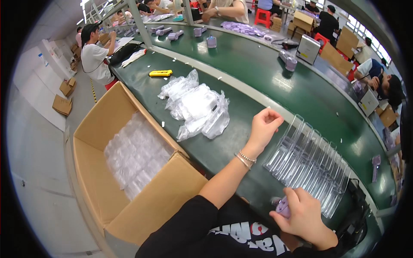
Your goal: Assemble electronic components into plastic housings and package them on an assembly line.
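Observation:
My right hand [306,215] grips a small purple plastic device [283,207] close to my body; fingers cover much of it. My left hand [264,129] is raised over the green bench, thumb and fingertips drawn together in a pinch. Whatever is between those fingertips, if anything, is too small or clear to make out. Just right of it lies a row of clear plastic trays [307,165], standing closely side by side. Crumpled clear plastic bags [198,105] rest on the bench to the left, beyond my left forearm.
An open cardboard box [155,206] holding clear plastic packaging [135,155] stands at left. A yellow box cutter [160,73] and a white glove [134,58] lie farther back. Beyond a metal rail, a green conveyor [241,64] carries purple devices [288,61]. A black bag [355,210] sits at right; several people work around.

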`<state>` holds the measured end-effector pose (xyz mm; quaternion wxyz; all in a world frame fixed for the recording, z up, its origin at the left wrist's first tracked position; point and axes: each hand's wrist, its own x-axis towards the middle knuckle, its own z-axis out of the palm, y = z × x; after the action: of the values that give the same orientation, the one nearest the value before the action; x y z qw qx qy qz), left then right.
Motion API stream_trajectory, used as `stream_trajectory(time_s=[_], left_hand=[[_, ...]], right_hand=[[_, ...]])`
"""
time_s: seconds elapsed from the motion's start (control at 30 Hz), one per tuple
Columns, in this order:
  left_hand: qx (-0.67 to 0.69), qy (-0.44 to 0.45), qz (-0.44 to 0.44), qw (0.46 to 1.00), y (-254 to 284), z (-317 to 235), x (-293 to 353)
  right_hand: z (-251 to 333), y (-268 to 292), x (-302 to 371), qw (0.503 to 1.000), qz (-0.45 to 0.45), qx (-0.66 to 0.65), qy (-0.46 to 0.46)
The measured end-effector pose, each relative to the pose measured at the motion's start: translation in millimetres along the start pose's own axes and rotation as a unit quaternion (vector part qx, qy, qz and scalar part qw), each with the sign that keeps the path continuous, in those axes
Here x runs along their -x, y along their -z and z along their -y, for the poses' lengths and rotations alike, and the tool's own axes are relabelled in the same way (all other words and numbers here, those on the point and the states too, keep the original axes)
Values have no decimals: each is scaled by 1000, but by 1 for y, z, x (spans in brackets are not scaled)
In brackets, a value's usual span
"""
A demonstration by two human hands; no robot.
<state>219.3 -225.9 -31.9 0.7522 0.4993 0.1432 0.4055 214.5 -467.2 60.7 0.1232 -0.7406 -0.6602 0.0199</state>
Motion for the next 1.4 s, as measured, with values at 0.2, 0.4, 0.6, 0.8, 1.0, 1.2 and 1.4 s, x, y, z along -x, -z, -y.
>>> stream_trajectory(time_s=[0.2, 0.4, 0.6, 0.8, 1.0, 1.2, 1.4], left_hand=[[-30, 15, -24, 999, 7, 2, 6], [-36, 36, -16, 999, 2, 9, 2], [-45, 29, -23, 998, 1, 13, -3], [-83, 27, -61, 994, 14, 12, -5], [-61, 31, -90, 994, 23, 5, -5], [-69, 52, -75, 993, 16, 2, -1], [-75, 28, -49, 996, 18, 16, -10]], right_hand=[[5, 36, 6, 996, -17, -78, -26], [2, -2, 12, 1000, 10, 29, 5], [3, 8, 17, 999, 37, 2, -21], [-14, 25, 8, 988, 147, 17, 41], [-100, 88, -32, 978, -64, -178, 85], [-239, 55, -100, 914, -289, -175, -223], [-348, -62, -160, 884, -115, -116, -437]])
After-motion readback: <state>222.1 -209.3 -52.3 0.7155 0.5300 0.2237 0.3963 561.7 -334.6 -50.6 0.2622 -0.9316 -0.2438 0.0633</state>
